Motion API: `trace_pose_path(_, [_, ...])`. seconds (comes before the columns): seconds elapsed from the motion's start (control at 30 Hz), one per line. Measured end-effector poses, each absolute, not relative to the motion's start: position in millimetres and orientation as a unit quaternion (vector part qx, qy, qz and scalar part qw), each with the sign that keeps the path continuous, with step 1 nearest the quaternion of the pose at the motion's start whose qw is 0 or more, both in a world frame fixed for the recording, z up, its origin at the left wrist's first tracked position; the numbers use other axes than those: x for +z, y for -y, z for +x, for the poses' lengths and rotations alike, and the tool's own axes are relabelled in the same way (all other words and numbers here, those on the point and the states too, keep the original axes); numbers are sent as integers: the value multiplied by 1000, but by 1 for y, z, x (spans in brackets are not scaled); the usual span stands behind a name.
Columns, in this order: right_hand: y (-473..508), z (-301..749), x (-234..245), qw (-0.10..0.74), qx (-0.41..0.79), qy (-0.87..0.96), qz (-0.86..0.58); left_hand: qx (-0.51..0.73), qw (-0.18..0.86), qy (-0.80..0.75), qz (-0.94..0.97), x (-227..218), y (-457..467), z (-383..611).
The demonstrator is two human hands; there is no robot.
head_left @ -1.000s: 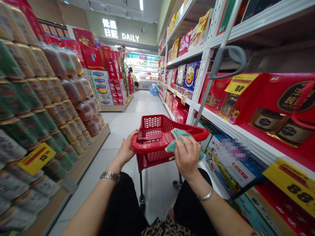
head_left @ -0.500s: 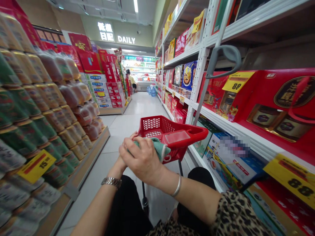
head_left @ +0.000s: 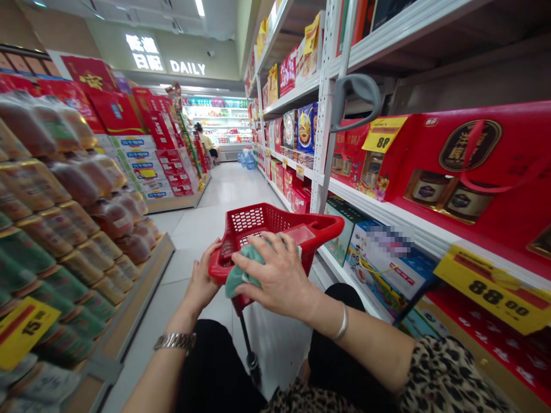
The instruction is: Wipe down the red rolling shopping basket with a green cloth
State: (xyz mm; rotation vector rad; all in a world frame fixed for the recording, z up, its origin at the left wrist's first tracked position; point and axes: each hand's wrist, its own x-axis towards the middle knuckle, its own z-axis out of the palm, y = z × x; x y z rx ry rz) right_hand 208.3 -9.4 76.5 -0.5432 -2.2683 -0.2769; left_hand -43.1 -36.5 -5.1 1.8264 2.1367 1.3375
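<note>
Right hand: the hand (head_left: pixel 278 275) is half-open, fingers bent and slightly spread over a green cloth (head_left: pixel 240 276), which it keeps against the near rim; the flattish palm seems chosen to press the fabric over a broad patch.
Left hand: partly curled at the rim's left corner, the hand (head_left: pixel 201 280) has hold of it, probably to steady the frame against the other hand's push; how its thumb sits cannot be told.
Green cloth: bunched under the right palm, one end hanging over the rim's outer side, likely so that it covers top and edge together.
Red cart: the cart (head_left: pixel 248 218) stands upright in front of the person's knees, close enough for both hands to reach its handle end (head_left: pixel 325 225); a caster (head_left: pixel 253 363) below could let it roll, a fair reason for a steadying hand.
Right shelf: red gift boxes (head_left: pixel 419 135) face outward beside the cart, with yellow price tags (head_left: pixel 486 289) at the front, presumably for easy reading.
Left display: packs of cans (head_left: pixel 32 186) and bottles (head_left: pixel 81 172) rise in tiers from a low platform, leaving the aisle floor (head_left: pixel 185 229) between.
</note>
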Motion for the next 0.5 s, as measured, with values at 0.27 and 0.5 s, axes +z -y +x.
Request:
trace_pose_path(0.27, [-20,246,93,362,-36,878,-311,427,23,-693,581,-4,34,-46])
trace_pose_path(0.5, [-72,280,88,392,7,849,-353,429,18,-685,589,-6,35,-50])
